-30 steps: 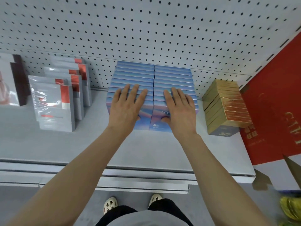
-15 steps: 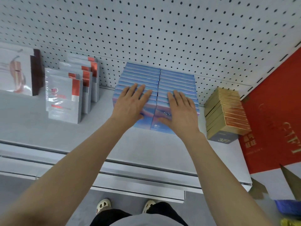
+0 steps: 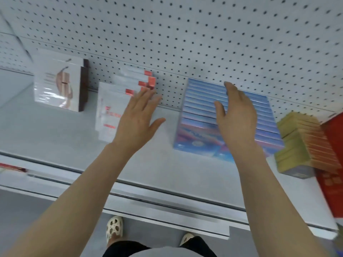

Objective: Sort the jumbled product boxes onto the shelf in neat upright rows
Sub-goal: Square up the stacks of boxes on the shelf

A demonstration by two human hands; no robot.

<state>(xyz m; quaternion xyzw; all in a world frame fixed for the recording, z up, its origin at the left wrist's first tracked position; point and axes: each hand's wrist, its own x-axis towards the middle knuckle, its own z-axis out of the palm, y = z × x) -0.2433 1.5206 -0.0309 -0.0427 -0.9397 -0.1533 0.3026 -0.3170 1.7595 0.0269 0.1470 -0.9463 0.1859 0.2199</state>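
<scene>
Two tight upright rows of blue boxes (image 3: pixel 200 112) stand on the grey shelf (image 3: pixel 55 138) against the pegboard. My right hand (image 3: pixel 235 115) hovers over them with straight fingers, holding nothing. My left hand (image 3: pixel 139 115) is flat and spread in front of the row of white boxes with red corners (image 3: pixel 113 101), its fingertips near their right edge; whether it touches them is unclear. A stack of gold boxes (image 3: pixel 304 143) stands to the right of the blue rows.
White boxes with a dark side (image 3: pixel 59 84) stand at the far left of the shelf. A red gift box (image 3: pixel 334 164) fills the right edge. Pegboard (image 3: pixel 185 34) backs the shelf. My feet show on the floor below the shelf lip.
Both hands have lifted off the blue rows. My left hand swung left toward the white boxes with red corners. The view panned left.
</scene>
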